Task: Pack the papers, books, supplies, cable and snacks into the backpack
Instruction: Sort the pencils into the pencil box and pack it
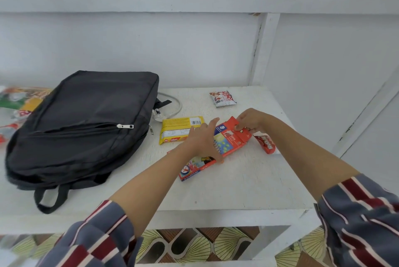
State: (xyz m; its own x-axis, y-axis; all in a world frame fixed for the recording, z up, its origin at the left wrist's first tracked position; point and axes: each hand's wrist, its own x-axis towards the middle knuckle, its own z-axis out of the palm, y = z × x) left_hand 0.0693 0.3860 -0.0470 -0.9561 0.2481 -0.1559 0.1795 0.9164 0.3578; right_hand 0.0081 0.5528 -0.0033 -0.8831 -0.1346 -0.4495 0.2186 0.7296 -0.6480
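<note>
- Backpack, soft black fabric, lies flat on the desk's left half.
- Our left hand presses flat, fingers straight, on a red cardboard pencil box mid-desk.
- Our right hand pinches that box's open end flap.
- A glossy yellow wafer packet lies between backpack and box.

Soft, even daylight fills the scene — bright, with no glare and only faint shadows under the backpack on the counter. Wide-angle bending curves the edges, and the left margin — like the sleeves — is smeared with blur.
</note>
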